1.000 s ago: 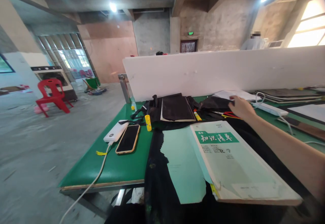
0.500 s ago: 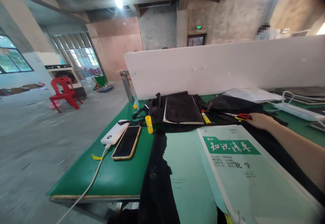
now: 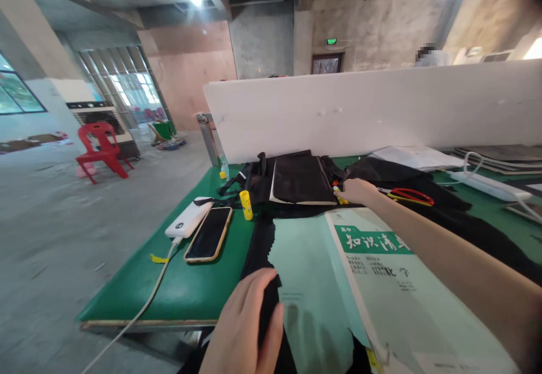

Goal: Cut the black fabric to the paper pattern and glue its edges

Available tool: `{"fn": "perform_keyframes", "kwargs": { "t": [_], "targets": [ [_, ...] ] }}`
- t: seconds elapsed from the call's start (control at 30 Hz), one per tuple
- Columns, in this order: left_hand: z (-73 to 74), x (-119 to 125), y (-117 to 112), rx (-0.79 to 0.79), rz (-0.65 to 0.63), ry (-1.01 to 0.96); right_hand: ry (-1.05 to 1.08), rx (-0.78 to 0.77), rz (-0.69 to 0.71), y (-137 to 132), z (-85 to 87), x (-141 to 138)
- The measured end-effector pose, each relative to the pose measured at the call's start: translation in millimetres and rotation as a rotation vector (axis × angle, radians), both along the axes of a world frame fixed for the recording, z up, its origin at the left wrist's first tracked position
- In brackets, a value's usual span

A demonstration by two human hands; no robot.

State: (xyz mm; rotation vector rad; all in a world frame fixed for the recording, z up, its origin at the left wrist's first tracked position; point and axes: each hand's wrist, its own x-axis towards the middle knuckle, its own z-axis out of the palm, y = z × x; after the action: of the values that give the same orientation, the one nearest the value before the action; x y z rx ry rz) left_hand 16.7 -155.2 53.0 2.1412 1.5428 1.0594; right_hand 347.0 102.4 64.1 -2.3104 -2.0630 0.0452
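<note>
My right hand [image 3: 358,192] reaches across the table, its fingers closed around a yellow glue stick [image 3: 341,196] beside the black-covered book [image 3: 301,179]. Just right of that hand, scissors [image 3: 409,195] with red and yellow handles lie on black cloth. My left hand [image 3: 245,329] hovers low in the view near the edge of the black cloth, thumb apart from the fingers, holding nothing. Between my arms lies a pale green book [image 3: 376,283] with Chinese print; its torn-edged cover sheet [image 3: 302,261] spreads out to the left.
A phone [image 3: 209,235], a white power bank [image 3: 186,222] with a cable and an upright yellow tube [image 3: 246,205] are on the green table [image 3: 169,295]. A white panel [image 3: 359,111] runs along the back. White power strip [image 3: 489,186] at right; red chair [image 3: 101,148] beyond.
My right hand has moved left from the scissors, which now lie free on the cloth, to the glue stick. My left hand has come into view at the bottom.
</note>
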Motion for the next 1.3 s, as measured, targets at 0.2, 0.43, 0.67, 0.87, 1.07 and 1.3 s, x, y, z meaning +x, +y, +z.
{"fn": "perform_keyframes", "kwargs": {
  "t": [0.2, 0.43, 0.67, 0.87, 1.07, 1.3],
  "targets": [
    [6.6, 7.1, 75.4, -0.021, 0.137, 0.452, 0.035, 0.026, -0.135, -1.7, -13.1, -17.1],
    [-6.4, 0.9, 144.1, -0.057, 0.289, 0.474, 0.236, 0.468, -0.227, -29.2, 6.4, -21.1],
    [-29.7, -3.0, 182.5, -0.053, 0.368, 0.437, 0.892, 0.504, 0.329, -54.5, 20.9, -123.1],
    [-42.8, -6.9, 193.0, -0.046, 0.363, 0.392, 0.835, 0.355, 0.348, -49.4, -11.3, -182.5],
    [-46.0, -10.1, 197.5, -0.081, 0.343, 0.359, 0.845, 0.427, 0.423, -46.2, -38.8, -191.2],
    [-47.2, -11.9, 200.5, -0.104, 0.339, 0.344, 0.838, 0.519, 0.422, -53.8, -32.8, -191.6]
  ]
}}
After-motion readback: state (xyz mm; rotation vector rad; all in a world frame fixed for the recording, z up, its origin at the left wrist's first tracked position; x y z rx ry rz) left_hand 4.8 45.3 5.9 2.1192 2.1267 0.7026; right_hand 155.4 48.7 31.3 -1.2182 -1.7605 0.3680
